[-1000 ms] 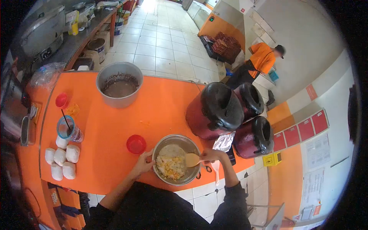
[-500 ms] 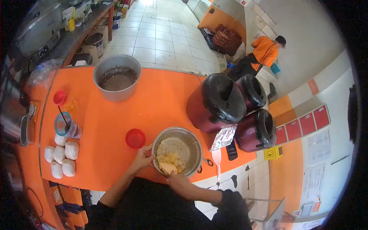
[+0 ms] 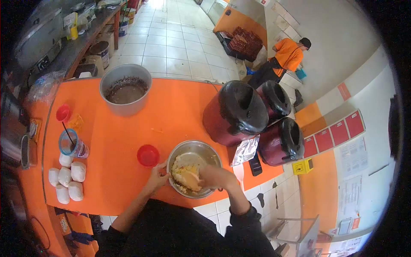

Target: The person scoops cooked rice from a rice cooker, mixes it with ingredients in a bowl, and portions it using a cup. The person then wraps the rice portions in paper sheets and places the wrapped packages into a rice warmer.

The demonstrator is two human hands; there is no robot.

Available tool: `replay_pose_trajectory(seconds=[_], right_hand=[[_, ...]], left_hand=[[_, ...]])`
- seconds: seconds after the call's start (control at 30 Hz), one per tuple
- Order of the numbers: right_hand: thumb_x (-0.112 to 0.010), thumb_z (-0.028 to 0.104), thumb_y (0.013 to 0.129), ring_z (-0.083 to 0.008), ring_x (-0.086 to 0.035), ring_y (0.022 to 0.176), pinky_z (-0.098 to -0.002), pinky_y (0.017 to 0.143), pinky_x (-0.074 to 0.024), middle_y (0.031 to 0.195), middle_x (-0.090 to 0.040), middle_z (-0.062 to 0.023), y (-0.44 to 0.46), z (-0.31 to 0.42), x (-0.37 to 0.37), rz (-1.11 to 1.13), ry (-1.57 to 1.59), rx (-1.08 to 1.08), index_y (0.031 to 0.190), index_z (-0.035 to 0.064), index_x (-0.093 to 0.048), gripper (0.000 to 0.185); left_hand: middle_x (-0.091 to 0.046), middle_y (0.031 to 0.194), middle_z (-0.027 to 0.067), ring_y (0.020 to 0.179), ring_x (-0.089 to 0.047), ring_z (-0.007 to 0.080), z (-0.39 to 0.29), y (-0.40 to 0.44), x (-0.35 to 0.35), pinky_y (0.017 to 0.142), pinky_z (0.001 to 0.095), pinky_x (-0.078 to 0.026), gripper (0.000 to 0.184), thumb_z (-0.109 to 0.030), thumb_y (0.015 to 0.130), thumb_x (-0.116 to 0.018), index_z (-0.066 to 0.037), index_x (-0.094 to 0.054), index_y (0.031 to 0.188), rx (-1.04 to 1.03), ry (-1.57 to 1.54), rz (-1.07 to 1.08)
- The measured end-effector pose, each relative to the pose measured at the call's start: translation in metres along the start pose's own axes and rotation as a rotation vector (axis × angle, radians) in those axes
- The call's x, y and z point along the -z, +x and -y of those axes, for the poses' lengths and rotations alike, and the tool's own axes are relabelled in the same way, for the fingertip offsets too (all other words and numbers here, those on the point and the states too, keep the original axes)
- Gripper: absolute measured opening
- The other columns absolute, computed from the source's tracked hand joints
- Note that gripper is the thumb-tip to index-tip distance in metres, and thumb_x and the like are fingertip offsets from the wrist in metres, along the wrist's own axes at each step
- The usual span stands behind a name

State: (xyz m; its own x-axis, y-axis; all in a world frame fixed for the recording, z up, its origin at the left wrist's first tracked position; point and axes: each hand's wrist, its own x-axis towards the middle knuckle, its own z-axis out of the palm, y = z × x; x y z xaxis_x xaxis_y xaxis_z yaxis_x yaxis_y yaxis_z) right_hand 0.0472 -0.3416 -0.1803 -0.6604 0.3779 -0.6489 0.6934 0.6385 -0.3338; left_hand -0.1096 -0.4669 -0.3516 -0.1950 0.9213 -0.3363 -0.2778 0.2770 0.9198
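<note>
A metal bowl [image 3: 216, 159] stands near the front edge of the orange table, with a pale yellow, crumbly food mixture [image 3: 182, 165] inside. My left hand [image 3: 157, 177] grips the bowl's left rim, thumb and fingers closed on it. Over the bowl's right side, my right hand [image 3: 215, 177] is closed around the handle of a pale spatula [image 3: 189, 179], slightly blurred. The spatula's flat blade lies in the mixture; its handle is hidden by the hand. Just left of the bowl sits a red cup [image 3: 148, 155].
Large lidded dark-red containers [image 3: 235, 113], foil [image 3: 246, 150], a phone [image 3: 255, 165] and a pink spatula [image 3: 239, 174] lie to the right. A big pot [image 3: 125, 90] stands at the back. Several white wrapped bundles [image 3: 65, 176] and a plastic cup [image 3: 73, 143] are left. Someone in orange [image 3: 287, 53] stands beyond.
My right hand has moved up and right over the bowl, and the spatula blade has shifted and turned within the mixture. My left hand stays on the rim. The whole view has shifted slightly.
</note>
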Motion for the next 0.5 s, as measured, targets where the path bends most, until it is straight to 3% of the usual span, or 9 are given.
replay_pose_trajectory(seconds=[0.03, 0.1, 0.17, 0.23, 0.37, 0.47, 0.5], right_hand=[[-0.053, 0.015, 0.076, -0.0314, -0.062, 0.057, -0.0416, 0.056, -0.0507, 0.063, -0.062, -0.0203, -0.005, 0.018, 0.011, 0.052, 0.018, -0.071, 0.069, -0.0057, -0.062, 0.024], [-0.055, 0.015, 0.074, -0.0323, -0.063, 0.061, -0.0424, 0.059, -0.0508, 0.067, -0.063, -0.0205, 0.058, -0.031, -0.073, -0.192, -0.076, 0.073, 0.072, -0.0044, -0.064, 0.022], [-0.057, 0.015, 0.072, -0.0332, -0.064, 0.065, -0.0433, 0.061, -0.0509, 0.071, -0.064, -0.0207, 0.050, -0.030, -0.057, -0.206, -0.050, 0.110, 0.075, -0.0031, -0.065, 0.020], [-0.058, 0.015, 0.071, -0.0341, -0.065, 0.069, -0.0441, 0.064, -0.0510, 0.074, -0.065, -0.0209, 0.016, -0.005, -0.014, -0.141, 0.030, 0.111, 0.078, -0.0018, -0.066, 0.020], [-0.059, 0.015, 0.071, -0.0344, -0.065, 0.071, -0.0418, 0.065, -0.0519, 0.077, -0.066, -0.0207, 0.086, -0.038, -0.088, -0.328, -0.081, 0.126, 0.082, -0.0018, -0.067, 0.022], [-0.060, 0.015, 0.072, -0.0314, -0.066, 0.066, -0.0412, 0.060, -0.0520, 0.075, -0.066, -0.0215, 0.039, 0.009, 0.000, 0.083, 0.028, -0.095, 0.081, -0.0053, -0.066, 0.023], [-0.059, 0.015, 0.074, -0.0267, -0.066, 0.058, -0.0403, 0.054, -0.0513, 0.072, -0.065, -0.0211, 0.037, 0.010, -0.003, 0.031, 0.020, 0.008, 0.078, -0.0070, -0.064, 0.023]], left_hand=[[-0.044, 0.135, 0.0093, 0.089, -0.063, 0.0178, -0.005, -0.003, -0.002, 0.062, 0.0294, -0.059, 0.054, 0.006, 0.083, -0.055, -0.004, -0.042, 0.135, 0.027, 0.027, -0.023], [-0.045, 0.128, 0.0097, 0.091, -0.062, 0.0182, 0.019, 0.006, 0.002, 0.060, 0.0268, -0.058, 0.054, 0.006, 0.083, -0.056, -0.005, -0.044, 0.134, -0.194, 0.103, 0.014], [-0.045, 0.120, 0.0099, 0.094, -0.061, 0.0192, 0.016, 0.010, 0.001, 0.060, 0.0255, -0.057, 0.052, 0.006, 0.083, -0.057, -0.005, -0.046, 0.133, -0.207, 0.046, -0.017], [-0.043, 0.114, 0.0097, 0.097, -0.060, 0.0208, -0.005, -0.009, -0.011, 0.060, 0.0255, -0.058, 0.050, 0.005, 0.083, -0.057, -0.005, -0.048, 0.132, 0.027, -0.143, -0.093], [-0.041, 0.115, 0.0106, 0.091, -0.062, 0.0247, 0.035, 0.009, -0.004, 0.061, 0.0306, -0.061, 0.048, 0.005, 0.084, -0.056, -0.003, -0.047, 0.130, -0.114, 0.102, -0.078], [-0.040, 0.117, 0.0107, 0.087, -0.064, 0.0255, 0.023, 0.001, -0.007, 0.061, 0.0324, -0.062, 0.048, 0.005, 0.084, -0.056, -0.003, -0.047, 0.130, -0.098, 0.042, -0.088], [-0.040, 0.117, 0.0107, 0.086, -0.064, 0.0250, 0.027, 0.002, -0.008, 0.060, 0.0319, -0.062, 0.048, 0.005, 0.084, -0.056, -0.003, -0.047, 0.131, -0.075, -0.019, -0.086]])
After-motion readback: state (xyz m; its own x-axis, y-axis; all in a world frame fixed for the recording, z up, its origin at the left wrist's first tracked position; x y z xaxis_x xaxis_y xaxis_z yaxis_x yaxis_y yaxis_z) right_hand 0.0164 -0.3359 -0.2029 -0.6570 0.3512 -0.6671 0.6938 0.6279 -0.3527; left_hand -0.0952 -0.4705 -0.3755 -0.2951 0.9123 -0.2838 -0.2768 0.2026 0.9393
